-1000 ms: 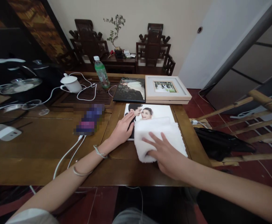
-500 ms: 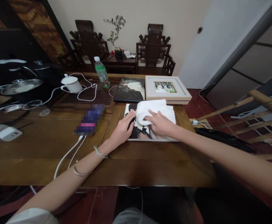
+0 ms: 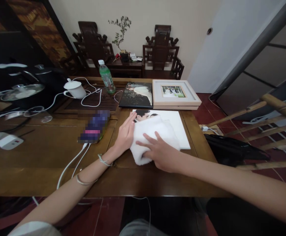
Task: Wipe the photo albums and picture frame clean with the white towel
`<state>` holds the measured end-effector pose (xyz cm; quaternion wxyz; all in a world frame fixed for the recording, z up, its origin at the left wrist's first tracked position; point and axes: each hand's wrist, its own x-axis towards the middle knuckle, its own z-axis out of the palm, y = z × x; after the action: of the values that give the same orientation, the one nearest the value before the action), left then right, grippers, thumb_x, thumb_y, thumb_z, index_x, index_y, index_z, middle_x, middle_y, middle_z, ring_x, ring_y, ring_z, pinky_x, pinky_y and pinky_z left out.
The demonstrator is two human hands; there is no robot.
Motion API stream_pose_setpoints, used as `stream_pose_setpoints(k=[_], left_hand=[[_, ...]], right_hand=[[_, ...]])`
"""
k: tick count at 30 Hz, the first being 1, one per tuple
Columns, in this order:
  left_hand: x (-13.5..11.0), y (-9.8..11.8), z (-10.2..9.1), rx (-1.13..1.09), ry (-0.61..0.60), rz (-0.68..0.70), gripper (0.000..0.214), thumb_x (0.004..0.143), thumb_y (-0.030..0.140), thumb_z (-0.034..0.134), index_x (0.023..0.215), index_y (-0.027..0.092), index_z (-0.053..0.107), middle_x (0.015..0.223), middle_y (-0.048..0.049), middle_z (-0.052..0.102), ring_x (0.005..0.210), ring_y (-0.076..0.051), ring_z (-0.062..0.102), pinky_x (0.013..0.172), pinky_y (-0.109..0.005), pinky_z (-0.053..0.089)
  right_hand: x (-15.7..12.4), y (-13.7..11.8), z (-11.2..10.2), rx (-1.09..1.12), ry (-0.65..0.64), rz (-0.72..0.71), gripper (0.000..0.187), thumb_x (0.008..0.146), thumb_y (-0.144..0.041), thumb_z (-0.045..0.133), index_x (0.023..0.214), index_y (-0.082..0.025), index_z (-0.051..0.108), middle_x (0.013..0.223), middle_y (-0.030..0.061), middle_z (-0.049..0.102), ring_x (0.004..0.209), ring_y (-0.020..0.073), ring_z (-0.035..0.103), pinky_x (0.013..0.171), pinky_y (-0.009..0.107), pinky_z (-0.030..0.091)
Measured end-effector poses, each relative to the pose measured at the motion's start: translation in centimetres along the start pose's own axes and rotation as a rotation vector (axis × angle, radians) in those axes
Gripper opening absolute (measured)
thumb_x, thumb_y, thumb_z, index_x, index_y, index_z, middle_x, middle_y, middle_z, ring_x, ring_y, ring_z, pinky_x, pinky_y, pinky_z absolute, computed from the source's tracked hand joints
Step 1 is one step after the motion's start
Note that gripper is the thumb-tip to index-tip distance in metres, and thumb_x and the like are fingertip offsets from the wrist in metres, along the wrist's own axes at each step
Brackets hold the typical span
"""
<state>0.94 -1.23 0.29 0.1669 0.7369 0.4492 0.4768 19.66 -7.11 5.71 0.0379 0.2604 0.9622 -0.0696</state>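
Note:
A photo panel (image 3: 184,131) with a white ground and a picture of people lies flat on the wooden table. Over its middle and lower left is a white towel (image 3: 155,127), overhanging the near edge and hiding much of the print. My right hand (image 3: 161,152) presses and grips the towel, fingers spread over the top and the thumb by a fold. Along the panel's left edge rests my left hand (image 3: 126,132), its fingers stretched out and holding nothing.
Behind the panel lie a dark photo panel (image 3: 136,95) and a light wooden picture frame (image 3: 194,95). To the left are a phone (image 3: 96,126) on a white cable, a green bottle (image 3: 106,77), a lidded white cup (image 3: 74,89) and a pot (image 3: 22,95).
My right hand has drawn the towel toward me and to the left, uncovering the panel's right side. My left hand has shifted slightly left onto the panel's edge.

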Motion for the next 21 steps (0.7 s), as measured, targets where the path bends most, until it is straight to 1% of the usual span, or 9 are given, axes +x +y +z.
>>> stream_pose_setpoints(k=[3, 5, 8, 11, 13, 15, 18, 19, 21], left_hand=[[0.0, -0.1, 0.2, 0.052, -0.067, 0.019, 0.042, 0.098, 0.028, 0.033, 0.134, 0.012, 0.050, 0.143, -0.0118, 0.048, 0.135, -0.021, 0.040, 0.115, -0.043, 0.031], [-0.1, -0.3, 0.4, 0.088, -0.128, 0.044, 0.042, 0.097, 0.027, 0.037, 0.133, 0.012, 0.050, 0.142, -0.0123, 0.048, 0.136, -0.022, 0.039, 0.115, -0.043, 0.032], [-0.2, -0.6, 0.6, 0.129, -0.188, 0.076, 0.043, 0.095, 0.025, 0.040, 0.136, 0.013, 0.047, 0.144, -0.0127, 0.046, 0.137, -0.022, 0.036, 0.115, -0.044, 0.030], [-0.3, -0.9, 0.9, 0.163, -0.228, 0.094, 0.044, 0.094, 0.024, 0.041, 0.136, 0.011, 0.046, 0.145, -0.0147, 0.043, 0.138, -0.023, 0.035, 0.115, -0.045, 0.030], [-0.3, -1.1, 1.0, 0.182, -0.254, 0.103, 0.043, 0.094, 0.023, 0.041, 0.135, 0.011, 0.048, 0.144, -0.0156, 0.044, 0.137, -0.024, 0.036, 0.114, -0.047, 0.032], [-0.3, -1.2, 1.1, 0.195, -0.266, 0.105, 0.042, 0.094, 0.023, 0.042, 0.134, 0.011, 0.049, 0.142, -0.0157, 0.047, 0.136, -0.025, 0.038, 0.112, -0.048, 0.033], [-0.3, -1.3, 1.1, 0.193, -0.266, 0.105, 0.042, 0.093, 0.024, 0.043, 0.132, 0.011, 0.051, 0.141, -0.0158, 0.049, 0.135, -0.026, 0.039, 0.112, -0.049, 0.034], [-0.3, -1.3, 1.1, 0.188, -0.262, 0.107, 0.042, 0.093, 0.024, 0.043, 0.132, 0.012, 0.051, 0.141, -0.0153, 0.049, 0.135, -0.026, 0.040, 0.112, -0.049, 0.034], [-0.3, -1.1, 1.1, 0.180, -0.254, 0.109, 0.040, 0.092, 0.023, 0.044, 0.131, 0.014, 0.053, 0.139, -0.0134, 0.051, 0.134, -0.027, 0.041, 0.111, -0.049, 0.035]], right_hand=[[-2.3, 0.0, -0.5, 0.109, -0.039, 0.012, 0.055, 0.068, 0.003, 0.045, 0.114, -0.022, 0.062, 0.148, 0.0039, 0.040, 0.141, 0.0318, 0.020, 0.108, 0.065, 0.024], [-3.7, 0.7, -0.8, 0.168, -0.035, 0.077, 0.058, 0.066, 0.005, 0.042, 0.113, -0.021, 0.062, 0.145, 0.0064, 0.044, 0.141, 0.0280, 0.022, 0.110, 0.061, 0.023], [-5.1, 2.6, -0.8, 0.197, 0.020, 0.207, 0.057, 0.064, 0.007, 0.040, 0.110, -0.017, 0.063, 0.140, 0.0131, 0.049, 0.139, 0.0258, 0.026, 0.111, 0.056, 0.024], [-5.2, 5.0, -0.6, 0.169, 0.090, 0.295, 0.055, 0.062, 0.008, 0.039, 0.107, -0.015, 0.063, 0.134, 0.0161, 0.054, 0.139, 0.0278, 0.027, 0.109, 0.058, 0.026], [-4.4, 6.4, -0.6, 0.133, 0.120, 0.353, 0.056, 0.063, 0.008, 0.039, 0.108, -0.014, 0.063, 0.131, 0.0168, 0.057, 0.138, 0.0302, 0.029, 0.106, 0.060, 0.029], [-3.1, 7.2, -0.9, 0.109, 0.137, 0.422, 0.055, 0.065, 0.006, 0.039, 0.111, -0.015, 0.062, 0.125, 0.0159, 0.061, 0.133, 0.0323, 0.038, 0.101, 0.059, 0.034], [-0.1, 7.6, -1.7, 0.153, 0.169, 0.476, 0.053, 0.069, 0.002, 0.040, 0.114, -0.017, 0.062, 0.112, 0.0113, 0.067, 0.114, 0.0295, 0.056, 0.093, 0.047, 0.042], [1.1, 7.7, -2.2, 0.186, 0.187, 0.470, 0.052, 0.071, 0.001, 0.041, 0.115, -0.018, 0.062, 0.110, 0.0101, 0.068, 0.108, 0.0276, 0.059, 0.091, 0.042, 0.043], [3.5, 7.7, -3.0, 0.255, 0.218, 0.419, 0.050, 0.073, -0.001, 0.041, 0.116, -0.016, 0.062, 0.111, 0.0095, 0.068, 0.101, 0.0248, 0.061, 0.085, 0.034, 0.044]])
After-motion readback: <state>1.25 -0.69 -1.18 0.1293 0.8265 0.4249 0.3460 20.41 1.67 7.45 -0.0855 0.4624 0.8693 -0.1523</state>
